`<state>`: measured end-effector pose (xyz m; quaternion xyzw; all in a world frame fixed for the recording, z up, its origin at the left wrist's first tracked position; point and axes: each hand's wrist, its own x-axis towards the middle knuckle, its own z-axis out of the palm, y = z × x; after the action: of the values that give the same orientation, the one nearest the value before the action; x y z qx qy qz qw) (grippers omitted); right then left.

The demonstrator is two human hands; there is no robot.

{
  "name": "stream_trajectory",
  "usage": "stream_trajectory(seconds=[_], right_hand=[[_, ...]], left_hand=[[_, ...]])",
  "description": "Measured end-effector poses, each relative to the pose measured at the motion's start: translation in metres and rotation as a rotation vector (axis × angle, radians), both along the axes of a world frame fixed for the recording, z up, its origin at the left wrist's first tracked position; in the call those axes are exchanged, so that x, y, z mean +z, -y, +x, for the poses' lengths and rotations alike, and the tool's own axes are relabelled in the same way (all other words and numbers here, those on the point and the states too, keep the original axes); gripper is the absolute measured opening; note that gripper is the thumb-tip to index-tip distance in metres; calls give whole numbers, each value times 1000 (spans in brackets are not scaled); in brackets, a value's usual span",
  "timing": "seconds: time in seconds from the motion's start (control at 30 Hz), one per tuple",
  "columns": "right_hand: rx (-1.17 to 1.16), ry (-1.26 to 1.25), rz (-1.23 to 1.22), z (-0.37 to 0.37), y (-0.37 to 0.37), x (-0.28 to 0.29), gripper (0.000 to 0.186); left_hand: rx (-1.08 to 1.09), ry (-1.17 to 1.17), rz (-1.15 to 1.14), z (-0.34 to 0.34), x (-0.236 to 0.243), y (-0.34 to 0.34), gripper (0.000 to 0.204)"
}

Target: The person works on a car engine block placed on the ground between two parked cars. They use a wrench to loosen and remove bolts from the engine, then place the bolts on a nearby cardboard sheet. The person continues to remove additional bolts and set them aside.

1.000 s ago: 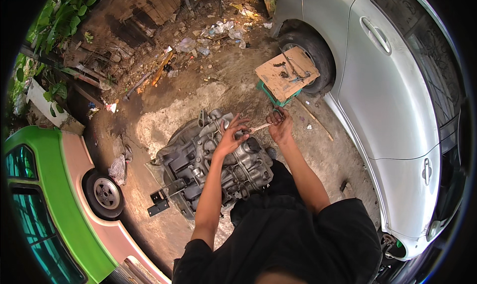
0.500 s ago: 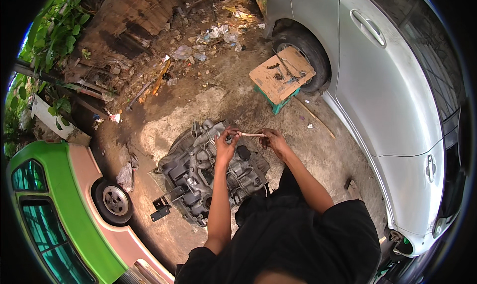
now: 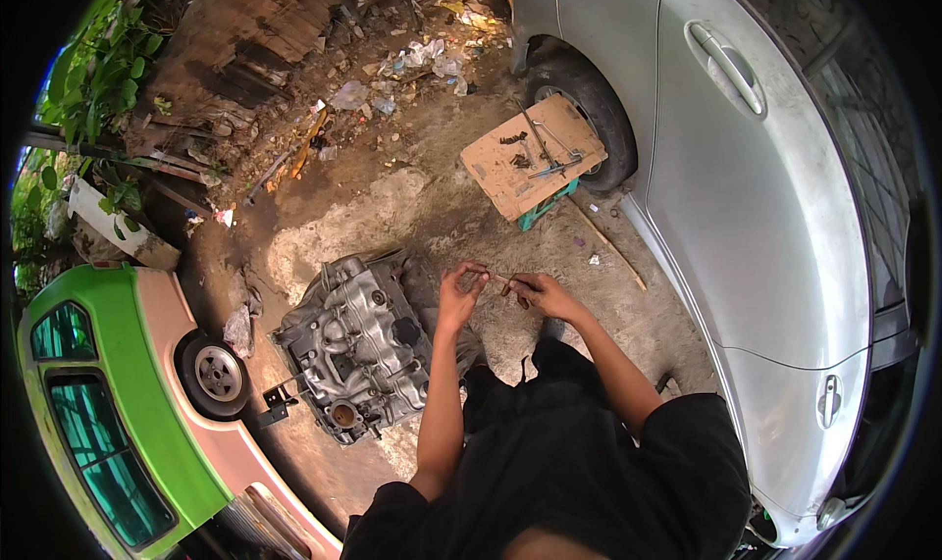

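My left hand point(image 3: 459, 293) and my right hand point(image 3: 540, 293) are raised in front of my body, to the right of a grey metal car engine point(image 3: 358, 339) on the ground. Between them runs a slim wrench-like tool point(image 3: 499, 279), foreshortened and partly covered by fingers. The left fingertips pinch one end of it. My right fingers are closed at its other end, where a small dark shape hangs below them, too blurred to name. Neither hand touches the engine.
A wooden board on a green stool point(image 3: 510, 182) holds tools and small dark parts by a silver car point(image 3: 731, 217). At left stands a green and pink vehicle point(image 3: 147, 364). Litter point(image 3: 422, 60) lies on the far ground, and a thin stick point(image 3: 618, 251) near the stool.
My body and hands have shifted right, away from above the engine, which now appears further left. The tool between my hands has turned and looks shorter.
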<state>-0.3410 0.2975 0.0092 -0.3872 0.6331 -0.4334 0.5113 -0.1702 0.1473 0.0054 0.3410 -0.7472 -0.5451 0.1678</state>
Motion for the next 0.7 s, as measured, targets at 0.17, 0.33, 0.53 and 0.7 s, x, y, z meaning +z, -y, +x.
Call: stream_trajectory(seconds=[0.17,0.33,0.53,0.7], right_hand=[[-127,-42,135,-57,-18,5,43],[-146,-40,1,-98,-9,7,43],[-210,-38,12,-147,18,-16,40],[-410,130,94,-189,37,-50,31]], left_hand=[[-1,-50,151,-65,5,-23,13],[32,-91,233,-107,13,-17,11],[112,-64,365,-152,1,33,11],[9,4,501,-206,-36,79,14]])
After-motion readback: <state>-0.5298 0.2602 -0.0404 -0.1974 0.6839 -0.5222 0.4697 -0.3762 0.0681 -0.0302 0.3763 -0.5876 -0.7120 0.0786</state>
